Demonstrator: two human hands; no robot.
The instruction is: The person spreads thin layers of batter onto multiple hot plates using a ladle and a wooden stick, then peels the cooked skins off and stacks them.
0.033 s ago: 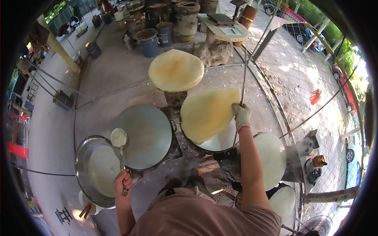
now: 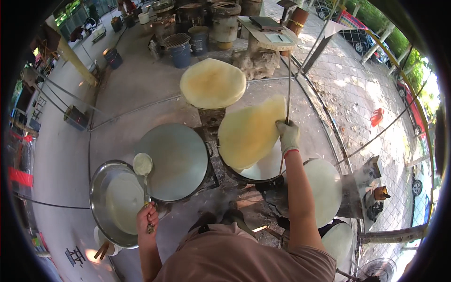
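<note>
My left hand [image 2: 148,218] is closed round the handle of a ladle [image 2: 143,164], whose bowl carries pale batter. The ladle hangs over the gap between a steel basin of batter [image 2: 123,202] and a round grey griddle [image 2: 173,162]. My right hand [image 2: 288,134], in a whitish glove with a red cuff, pinches the right edge of a large thin yellow pancake [image 2: 249,134]. That pancake is partly lifted off a second griddle [image 2: 263,167], whose pale surface shows beneath it. A long thin stick [image 2: 290,89] also passes through the gloved hand.
Another round pancake [image 2: 213,83] lies beyond the griddles. More round griddles [image 2: 322,192] stand at my right, beside a wire fence [image 2: 352,94]. Blue buckets [image 2: 179,51] and a wood-topped stump table [image 2: 268,35] are at the back. Smoke or steam drifts near the stoves.
The right edge of the pancake has risen slightly with my gloved hand. The view has shifted a little; my left hand keeps the ladle in nearly the same place.
</note>
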